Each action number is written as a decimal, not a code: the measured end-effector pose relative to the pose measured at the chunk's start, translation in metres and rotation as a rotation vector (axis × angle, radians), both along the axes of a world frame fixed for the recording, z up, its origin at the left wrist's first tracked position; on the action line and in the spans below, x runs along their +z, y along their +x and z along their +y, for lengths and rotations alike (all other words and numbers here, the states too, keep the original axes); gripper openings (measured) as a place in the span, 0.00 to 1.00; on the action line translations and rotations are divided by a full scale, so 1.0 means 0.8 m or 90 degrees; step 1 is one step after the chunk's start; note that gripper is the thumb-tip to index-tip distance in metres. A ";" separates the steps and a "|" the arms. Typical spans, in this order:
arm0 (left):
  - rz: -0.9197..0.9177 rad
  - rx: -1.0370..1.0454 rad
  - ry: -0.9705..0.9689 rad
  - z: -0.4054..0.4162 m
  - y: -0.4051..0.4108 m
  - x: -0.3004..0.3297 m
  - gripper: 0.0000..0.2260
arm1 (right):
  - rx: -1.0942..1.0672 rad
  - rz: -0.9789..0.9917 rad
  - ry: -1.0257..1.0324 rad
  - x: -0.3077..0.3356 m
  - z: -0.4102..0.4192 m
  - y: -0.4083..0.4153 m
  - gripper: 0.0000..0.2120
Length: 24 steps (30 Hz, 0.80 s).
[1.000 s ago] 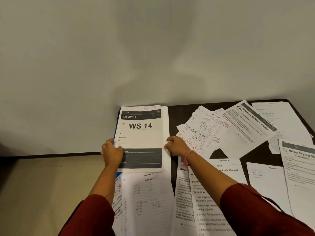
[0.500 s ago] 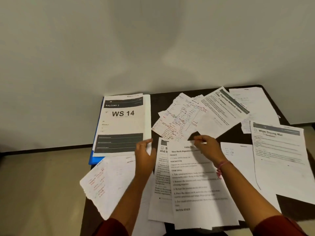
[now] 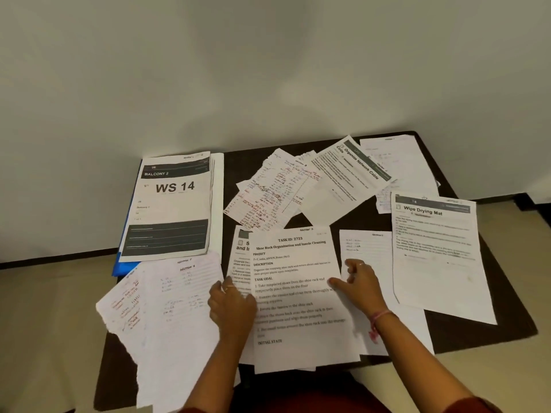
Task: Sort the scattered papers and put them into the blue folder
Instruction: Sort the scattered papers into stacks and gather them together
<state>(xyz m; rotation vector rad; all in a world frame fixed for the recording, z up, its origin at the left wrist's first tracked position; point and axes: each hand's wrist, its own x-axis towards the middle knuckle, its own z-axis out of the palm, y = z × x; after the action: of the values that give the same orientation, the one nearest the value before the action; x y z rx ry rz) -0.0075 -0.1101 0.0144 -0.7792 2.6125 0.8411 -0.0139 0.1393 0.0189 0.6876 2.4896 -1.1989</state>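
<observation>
Table (image 3: pixel 507 332): dark top against a plain wall; loose papers lie across most of it.
Blue folder (image 3: pixel 123 265): at the far left edge, mostly covered; only a blue strip and corner show. A squared stack topped by the "WS 14" sheet (image 3: pixel 174 207) lies on it.
Task sheet (image 3: pixel 298 296): printed page headed "Shoe Rack Organization", front centre, lying on other sheets, its near edge past the table's front.
Left hand (image 3: pixel 231 304): at the task sheet's left edge, fingers bent onto the paper; whether they pinch the edge or only press it, cannot tell.
Right hand (image 3: pixel 359 283): at the sheet's right edge, thumb laid on the page, fingers loosely curled above; looks like a light touch, not a firm hold.
Other papers: handwritten sheets (image 3: pixel 268 195) fanned at the back centre; "Organize Network Cable" sheet (image 3: pixel 348 180) tilted beside them; "Wipe Drying Mat" sheet (image 3: pixel 438 254) at the right; lined pages (image 3: pixel 176 305) front left, hanging over the edge.
Handling, judged: single sheets, very light and limp, likely to slide on each other and droop if lifted by one corner.
Where to hold, judged: both side edges at mid-height, thumb on top and fingers under, keeps the page flat.
Risk, judged: the sheets underneath may drag along; overhanging pages could slip to the floor.
</observation>
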 end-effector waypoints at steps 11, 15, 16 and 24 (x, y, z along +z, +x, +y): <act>0.113 -0.012 0.097 -0.013 -0.006 0.010 0.12 | -0.023 -0.019 -0.068 -0.002 -0.021 -0.010 0.30; 0.195 -0.052 0.145 -0.016 -0.001 0.031 0.10 | -0.017 -0.033 -0.121 -0.001 -0.011 -0.009 0.12; 0.210 -0.058 0.157 -0.016 0.000 0.038 0.10 | -0.015 -0.021 -0.142 0.001 -0.007 -0.009 0.07; 0.218 -0.051 0.286 -0.023 -0.016 0.079 0.09 | -0.160 -0.007 -0.270 0.007 0.088 -0.021 0.09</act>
<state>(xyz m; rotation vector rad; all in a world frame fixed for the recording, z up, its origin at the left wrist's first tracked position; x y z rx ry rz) -0.0206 -0.1283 0.0777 -0.4324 2.5486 1.5790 -0.0304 0.2096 0.0244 0.8953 2.0754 -1.7357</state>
